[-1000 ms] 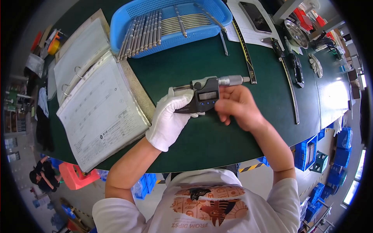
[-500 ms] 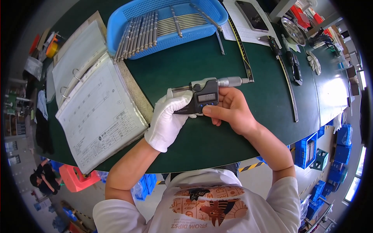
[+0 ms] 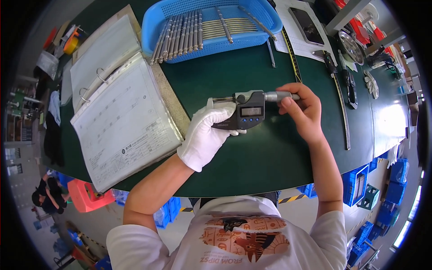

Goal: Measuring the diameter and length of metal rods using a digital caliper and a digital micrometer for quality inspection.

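A digital micrometer with a small screen and blue buttons is held level above the green table. My left hand, in a white glove, grips its frame from the left, thumb across the front. Bare, my right hand pinches the silver thimble at the micrometer's right end between thumb and fingers. Between the anvil and the spindle I make out no workpiece. Beyond the hands stands a blue plastic basket with several slim metal shafts lying in it.
An open ring binder with drawings lies at the left. Behind on the right are a smartphone on paper, a tape measure, calipers and a white glove. One shaft leans beside the basket.
My right hand has moved from the micrometer's buttons to its thimble at the right. The displayed reading has changed. The view has shifted slightly, and my left hand keeps its grip.
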A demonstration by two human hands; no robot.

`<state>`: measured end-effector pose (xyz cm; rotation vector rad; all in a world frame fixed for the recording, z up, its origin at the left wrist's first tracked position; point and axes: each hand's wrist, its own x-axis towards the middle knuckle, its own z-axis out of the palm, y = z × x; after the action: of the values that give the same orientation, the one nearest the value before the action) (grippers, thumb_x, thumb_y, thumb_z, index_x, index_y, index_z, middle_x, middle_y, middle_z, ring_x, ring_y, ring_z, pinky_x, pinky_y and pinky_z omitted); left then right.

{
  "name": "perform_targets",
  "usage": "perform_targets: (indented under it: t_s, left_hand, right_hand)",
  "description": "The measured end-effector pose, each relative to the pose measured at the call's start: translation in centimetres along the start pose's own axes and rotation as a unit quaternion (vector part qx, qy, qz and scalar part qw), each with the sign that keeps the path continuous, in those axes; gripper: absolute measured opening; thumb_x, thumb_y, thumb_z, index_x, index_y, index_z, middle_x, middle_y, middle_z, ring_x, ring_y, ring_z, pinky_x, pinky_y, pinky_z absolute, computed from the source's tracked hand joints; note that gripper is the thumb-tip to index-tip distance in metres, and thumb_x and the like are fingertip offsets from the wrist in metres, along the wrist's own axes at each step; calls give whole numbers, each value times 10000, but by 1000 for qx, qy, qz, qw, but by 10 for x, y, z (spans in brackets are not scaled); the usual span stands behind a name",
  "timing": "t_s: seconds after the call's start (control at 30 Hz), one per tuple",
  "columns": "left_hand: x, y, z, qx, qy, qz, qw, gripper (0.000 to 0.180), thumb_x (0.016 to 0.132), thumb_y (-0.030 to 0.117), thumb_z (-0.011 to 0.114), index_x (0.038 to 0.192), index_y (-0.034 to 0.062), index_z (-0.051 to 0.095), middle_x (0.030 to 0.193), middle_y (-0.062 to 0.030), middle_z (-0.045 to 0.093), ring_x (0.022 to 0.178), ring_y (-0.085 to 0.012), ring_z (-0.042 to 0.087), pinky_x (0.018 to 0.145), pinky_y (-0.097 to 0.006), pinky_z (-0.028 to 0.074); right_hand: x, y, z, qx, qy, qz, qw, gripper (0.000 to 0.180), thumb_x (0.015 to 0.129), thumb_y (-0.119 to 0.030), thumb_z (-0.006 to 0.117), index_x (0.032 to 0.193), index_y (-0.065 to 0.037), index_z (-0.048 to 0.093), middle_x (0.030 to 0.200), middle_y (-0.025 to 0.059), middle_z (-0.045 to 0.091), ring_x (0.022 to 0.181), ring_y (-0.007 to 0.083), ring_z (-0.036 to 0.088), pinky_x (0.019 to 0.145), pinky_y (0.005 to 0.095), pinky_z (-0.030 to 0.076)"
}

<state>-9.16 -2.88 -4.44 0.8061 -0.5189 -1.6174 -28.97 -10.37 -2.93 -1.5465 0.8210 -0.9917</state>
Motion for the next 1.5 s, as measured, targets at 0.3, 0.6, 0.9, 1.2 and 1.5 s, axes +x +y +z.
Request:
perform_targets:
  t_s: [0.3, 0.6, 0.9, 1.2, 1.5]
  left_hand:
    - [-1, 2, 2, -26, 12, -23, 999, 250, 819, 132, 471, 955, -67, 538, 907, -135, 570, 760, -209, 576, 652, -296, 454]
    - [0, 2, 3, -54, 24, -35, 998, 237, 802, 126, 488, 958, -47, 530, 919, -129, 561, 784, -205, 570, 664, -309, 457]
    - [3, 5, 8, 32, 0, -14, 999, 241, 811, 128, 457, 963, -50, 514, 958, -137, 528, 750, -230, 570, 670, -322, 465]
    - [-2, -2, -8, -35, 2, -38, 999, 317, 734, 126, 470, 1016, -15, 497, 962, -146, 566, 802, -254, 576, 641, -340, 473]
    - [3, 2, -2, -124, 24, -70, 989, 314, 715, 113, 488, 1014, 17, 498, 977, -119, 560, 879, -244, 546, 708, -358, 446]
  right_hand:
    - [4, -1, -2, 44, 8, 126, 991, 248, 814, -236, 564, 809, 12, 559, 583, 26, 527, 496, 61, 482, 461, 190, 396]
    - [-1, -3, 5, 139, -19, 242, 960, 378, 826, -358, 496, 801, 15, 551, 582, 58, 521, 440, 108, 474, 417, 206, 378]
    - [1, -26, -9, -76, -53, -164, 982, 206, 628, -9, 627, 832, -3, 596, 914, 76, 553, 823, 176, 553, 767, 289, 424]
    - [2, -11, -13, -106, 47, 96, 989, 314, 841, -275, 529, 716, 12, 554, 640, 26, 537, 551, 75, 501, 490, 209, 413]
    - [3, -11, -10, -63, 85, -116, 988, 220, 826, -168, 551, 676, -8, 546, 609, 25, 528, 575, 84, 512, 533, 207, 427]
